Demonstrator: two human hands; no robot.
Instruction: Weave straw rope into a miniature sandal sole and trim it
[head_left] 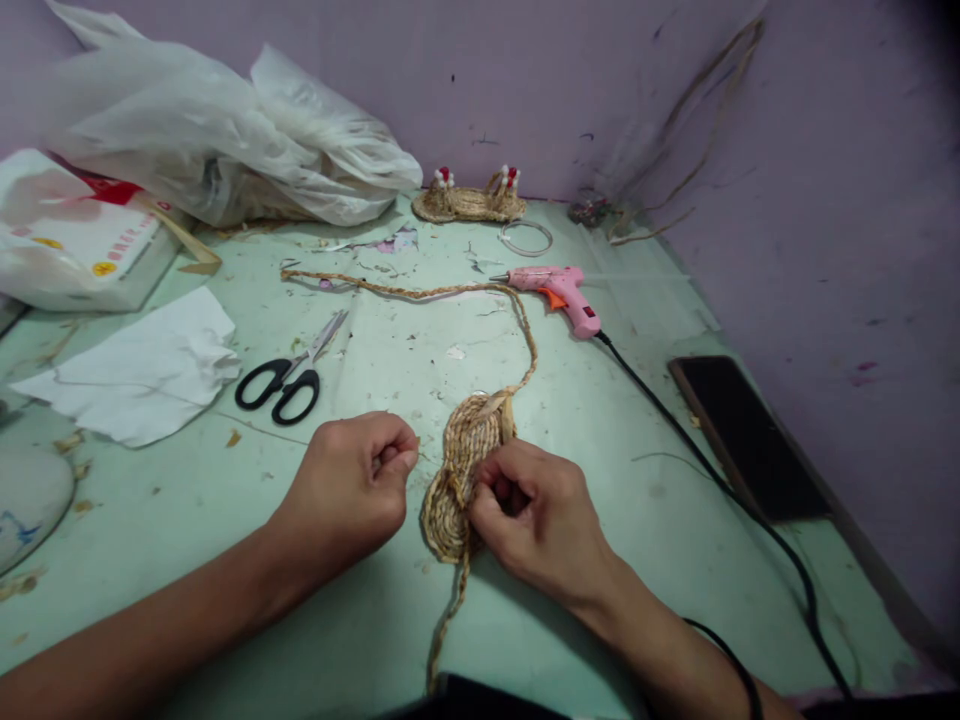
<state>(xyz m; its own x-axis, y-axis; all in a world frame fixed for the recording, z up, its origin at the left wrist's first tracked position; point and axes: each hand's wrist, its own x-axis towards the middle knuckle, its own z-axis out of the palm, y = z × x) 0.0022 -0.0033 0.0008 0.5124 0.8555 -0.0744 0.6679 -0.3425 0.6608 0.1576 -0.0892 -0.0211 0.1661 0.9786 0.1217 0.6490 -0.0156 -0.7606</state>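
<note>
A small sole-shaped piece of coiled straw braid [474, 432] lies on the table between my hands. One loose braid [531, 340] runs from its top and bends left across the table; another braid [448, 620] trails from its lower end toward me. My left hand [356, 480] is held just left of the sole, thumb and forefinger pinched together, with a faint thin strand near the tips. My right hand [536, 505] is closed in a pinch at the sole's right edge, fingertips over it. What either pinch holds is too small or hidden to name.
Black-handled scissors [289, 378] and white paper [142, 365] lie at left. A pink glue gun [559, 292] rests beyond the sole, its black cord running right past a phone [750, 435]. At the back are a finished straw slipper [471, 204] and a plastic bag [225, 130].
</note>
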